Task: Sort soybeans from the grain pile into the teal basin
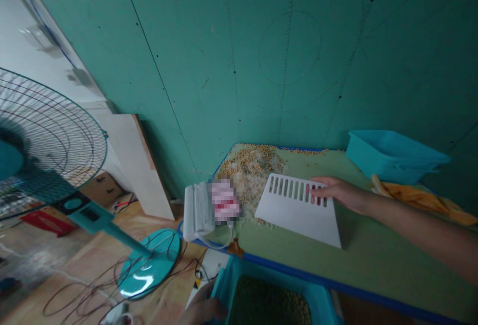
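Observation:
My right hand (pixel 338 193) grips a white slotted plastic board (pixel 298 218) by its top edge, fingers through or over the slots. The board stands tilted on the pale green tabletop (pixel 392 260). To its left, a spread of yellow beans and whitish grains (pixel 257 161) covers the table's far left corner. Below the front edge is a teal bin (pixel 276 279) partly filled with dark green and yellowish beans (pixel 269 305). My left hand (pixel 205 305), dim and cut off by the lower frame edge, is closed at the bin's left rim.
A white device (pixel 197 210) with a cable and a blurred-out patch beside it sit at the table's left edge. A teal basin (pixel 396 156) and an orange cloth (pixel 425 200) lie right. A standing fan (pixel 89 213) and tangled wires are on the left; a green wall (pixel 209 56) rises behind.

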`<state>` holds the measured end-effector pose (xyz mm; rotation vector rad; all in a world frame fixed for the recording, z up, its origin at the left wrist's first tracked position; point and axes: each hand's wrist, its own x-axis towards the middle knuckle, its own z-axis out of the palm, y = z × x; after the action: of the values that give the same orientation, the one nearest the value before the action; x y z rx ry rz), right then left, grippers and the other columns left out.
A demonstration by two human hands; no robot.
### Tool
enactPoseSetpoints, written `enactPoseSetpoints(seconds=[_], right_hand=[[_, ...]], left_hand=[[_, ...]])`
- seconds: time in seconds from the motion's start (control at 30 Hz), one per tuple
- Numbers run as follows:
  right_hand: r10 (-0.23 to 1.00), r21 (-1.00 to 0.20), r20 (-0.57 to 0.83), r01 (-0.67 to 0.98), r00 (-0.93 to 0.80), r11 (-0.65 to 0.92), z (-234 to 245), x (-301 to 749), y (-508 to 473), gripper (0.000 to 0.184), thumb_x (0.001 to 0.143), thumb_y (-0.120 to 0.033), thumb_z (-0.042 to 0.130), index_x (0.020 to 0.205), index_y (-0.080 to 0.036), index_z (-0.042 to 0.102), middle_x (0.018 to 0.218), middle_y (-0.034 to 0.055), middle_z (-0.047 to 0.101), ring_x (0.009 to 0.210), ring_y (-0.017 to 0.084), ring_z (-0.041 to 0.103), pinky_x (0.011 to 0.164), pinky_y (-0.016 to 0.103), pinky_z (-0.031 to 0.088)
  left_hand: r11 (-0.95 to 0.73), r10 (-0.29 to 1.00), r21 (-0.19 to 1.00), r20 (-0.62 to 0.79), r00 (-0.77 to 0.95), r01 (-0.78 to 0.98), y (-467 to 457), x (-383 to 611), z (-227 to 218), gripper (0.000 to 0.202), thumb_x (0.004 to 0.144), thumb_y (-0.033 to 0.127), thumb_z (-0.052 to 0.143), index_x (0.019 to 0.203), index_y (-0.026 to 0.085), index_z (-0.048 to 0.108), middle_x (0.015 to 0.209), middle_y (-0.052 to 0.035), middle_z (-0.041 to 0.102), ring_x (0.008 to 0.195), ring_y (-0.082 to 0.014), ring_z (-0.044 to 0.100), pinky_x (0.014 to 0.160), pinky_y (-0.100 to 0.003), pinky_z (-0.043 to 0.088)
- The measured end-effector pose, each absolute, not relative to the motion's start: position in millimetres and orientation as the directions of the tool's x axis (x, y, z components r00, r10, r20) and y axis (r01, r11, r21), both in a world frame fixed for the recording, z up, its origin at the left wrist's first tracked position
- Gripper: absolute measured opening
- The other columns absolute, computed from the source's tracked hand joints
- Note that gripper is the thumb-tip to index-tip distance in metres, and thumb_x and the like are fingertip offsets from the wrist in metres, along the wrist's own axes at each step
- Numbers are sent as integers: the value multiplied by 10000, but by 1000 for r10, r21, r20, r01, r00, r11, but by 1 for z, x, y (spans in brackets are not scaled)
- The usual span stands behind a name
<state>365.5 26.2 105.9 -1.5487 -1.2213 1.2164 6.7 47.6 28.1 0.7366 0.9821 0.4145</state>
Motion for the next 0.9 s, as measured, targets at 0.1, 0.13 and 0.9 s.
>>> enactPoseSetpoints(seconds=[0.1, 0.13, 0.9], right_hand=[[975, -957, -208, 189, 73, -219, 107, 364, 26, 200, 661, -313, 595, 793, -167, 562, 624, -8, 596, 558, 126, 539, 555, 264, 378], [975, -958, -211, 183, 74, -222, 107, 363, 26, 201, 659, -312, 597, 792, -165, 563, 626, -9, 596, 560, 124, 539, 557, 262, 378], [969, -955, -243, 163, 49, -248, 108, 353, 23, 233, 625, -328, 609, 790, -169, 561, 645, 0, 610, 579, 133, 545, 577, 273, 378]], left_hand=[[677, 624, 736, -587, 516, 18, 50, 7, 25, 256, 457, 38, 508, 611, 176, 660, 425, 35, 597, 491, -182, 550, 514, -276, 408], [665, 625, 746, -579, 523, 31, 52, 7, 23, 259, 446, 21, 500, 589, 166, 660, 395, 38, 579, 464, -171, 542, 491, -261, 400], [585, 651, 804, -544, 529, 107, 56, 9, 24, 320, 418, -35, 473, 547, 170, 682, 386, 57, 597, 400, -113, 483, 422, -202, 329]])
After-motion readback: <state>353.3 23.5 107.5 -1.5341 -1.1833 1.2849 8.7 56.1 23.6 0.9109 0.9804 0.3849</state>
